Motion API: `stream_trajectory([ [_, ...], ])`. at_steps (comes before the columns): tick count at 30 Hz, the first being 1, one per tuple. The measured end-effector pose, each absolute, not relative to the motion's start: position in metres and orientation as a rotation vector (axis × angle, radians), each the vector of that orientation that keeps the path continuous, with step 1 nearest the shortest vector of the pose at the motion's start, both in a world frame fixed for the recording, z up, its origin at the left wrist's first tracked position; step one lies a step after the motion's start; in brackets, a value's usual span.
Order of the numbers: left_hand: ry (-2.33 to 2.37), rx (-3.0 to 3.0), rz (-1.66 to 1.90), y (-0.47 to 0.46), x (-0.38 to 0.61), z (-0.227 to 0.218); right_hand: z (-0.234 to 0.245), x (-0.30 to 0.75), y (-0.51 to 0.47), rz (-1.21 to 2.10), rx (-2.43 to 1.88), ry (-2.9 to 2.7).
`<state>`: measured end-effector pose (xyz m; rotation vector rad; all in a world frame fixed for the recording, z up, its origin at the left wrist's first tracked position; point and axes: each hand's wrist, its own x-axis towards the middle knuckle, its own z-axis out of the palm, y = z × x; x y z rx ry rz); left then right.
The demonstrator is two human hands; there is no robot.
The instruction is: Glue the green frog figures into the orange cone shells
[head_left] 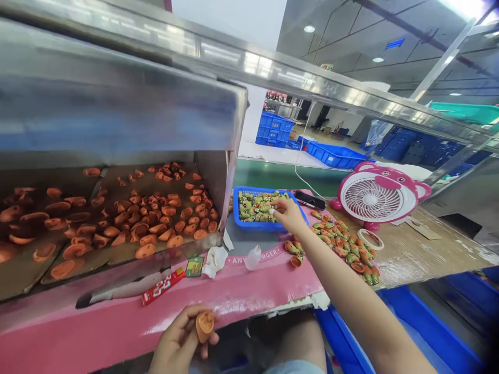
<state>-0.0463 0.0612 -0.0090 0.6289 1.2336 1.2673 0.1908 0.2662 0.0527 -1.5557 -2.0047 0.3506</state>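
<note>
My left hand (177,340) is closed around a small hollow orange piece (205,324), its open side turned up towards me. Over at the blue basket (255,226), my right hand (287,214) reaches across the rim with thumb and fingers pinched together. Small green pieces (249,205) with red and white spots fill that basket. Whatever sits between my right fingertips is hidden among them. Beside my right forearm lie many orange-and-green joined pieces (346,244), spread over the table. Loose orange pieces (152,215) of the same hollow kind cover the floor of the metal box at left.
The open metal box (234,130) rises on the left. A red wrapper (163,286), crumpled tissue (214,261) and a translucent lump (253,258) lie on the pink mat (234,296). Farther right are a phone (310,200), a pink fan (384,192) and a tape roll (370,239).
</note>
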Motion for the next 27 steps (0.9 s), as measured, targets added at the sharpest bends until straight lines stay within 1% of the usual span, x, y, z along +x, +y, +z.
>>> stream_trajectory([
  [5,1.103,0.722,1.194,0.062,-0.032,0.004,0.078,0.17,0.164,0.459,-1.284,-2.07],
  [7,1.067,0.734,1.17,0.063,-0.027,0.008,0.087,0.16,0.124,0.387,-0.986,-2.248],
  [10,1.078,0.766,1.145,0.064,-0.022,0.014,0.091,0.15,0.085,0.356,-0.785,-2.405],
  [19,1.14,0.901,1.081,0.06,-0.021,0.027,0.072,0.151,0.078,0.3,-0.823,-2.495],
  [27,1.185,0.989,1.068,0.059,-0.02,0.031,0.072,0.149,0.073,0.042,-0.756,-2.588],
])
